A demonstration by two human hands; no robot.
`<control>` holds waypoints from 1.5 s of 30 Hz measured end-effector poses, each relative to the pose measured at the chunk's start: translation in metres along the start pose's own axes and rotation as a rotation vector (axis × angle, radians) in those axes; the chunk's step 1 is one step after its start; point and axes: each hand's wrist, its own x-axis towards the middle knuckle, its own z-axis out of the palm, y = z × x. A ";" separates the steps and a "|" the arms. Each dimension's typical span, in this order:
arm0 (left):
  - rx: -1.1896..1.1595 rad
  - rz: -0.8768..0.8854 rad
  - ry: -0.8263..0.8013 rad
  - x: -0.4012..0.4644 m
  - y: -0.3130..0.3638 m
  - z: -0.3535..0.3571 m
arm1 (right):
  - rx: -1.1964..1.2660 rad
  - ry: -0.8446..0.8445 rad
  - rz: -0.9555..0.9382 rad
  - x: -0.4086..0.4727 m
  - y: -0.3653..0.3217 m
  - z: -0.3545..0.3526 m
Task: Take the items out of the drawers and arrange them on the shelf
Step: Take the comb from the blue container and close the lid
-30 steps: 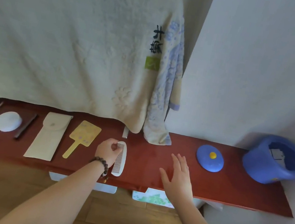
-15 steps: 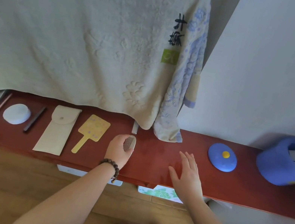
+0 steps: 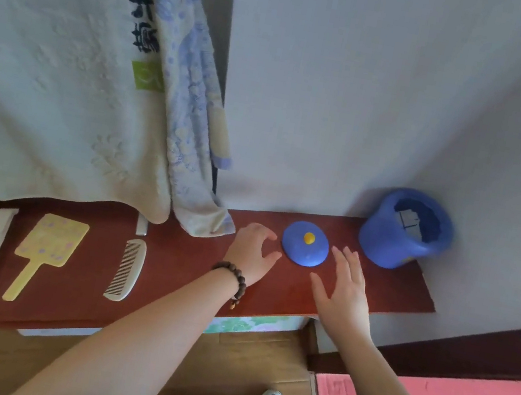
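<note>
Blue lid [image 3: 305, 244] lies near the shelf [image 3: 189, 275] back edge; my left hand [image 3: 251, 254] and right hand [image 3: 342, 295] flank it, both grips open, empty, bare wood between.

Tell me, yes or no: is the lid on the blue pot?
No. The lid lies flat on the shelf between the two hands, apart from the open blue pot.

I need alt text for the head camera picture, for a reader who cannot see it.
Two bare hands, left hand and right hand, reach from either side toward a blue lid on a red-brown shelf. A blue pot stands to its right; a comb lies to its left.
</note>
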 end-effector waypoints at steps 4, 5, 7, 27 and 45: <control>0.054 -0.066 -0.067 0.032 0.025 0.037 | -0.006 0.065 0.022 0.020 0.043 -0.042; 0.063 -0.080 -0.067 0.038 0.029 0.045 | -0.013 0.066 0.014 0.024 0.054 -0.051; 0.087 -0.107 -0.051 0.049 0.036 0.060 | -0.026 0.061 0.006 0.032 0.074 -0.068; -0.190 0.158 0.345 0.092 0.179 0.102 | 0.224 0.086 0.038 0.095 0.152 -0.112; 0.149 0.146 -0.015 0.131 0.232 0.141 | 0.369 0.076 0.076 0.122 0.161 -0.117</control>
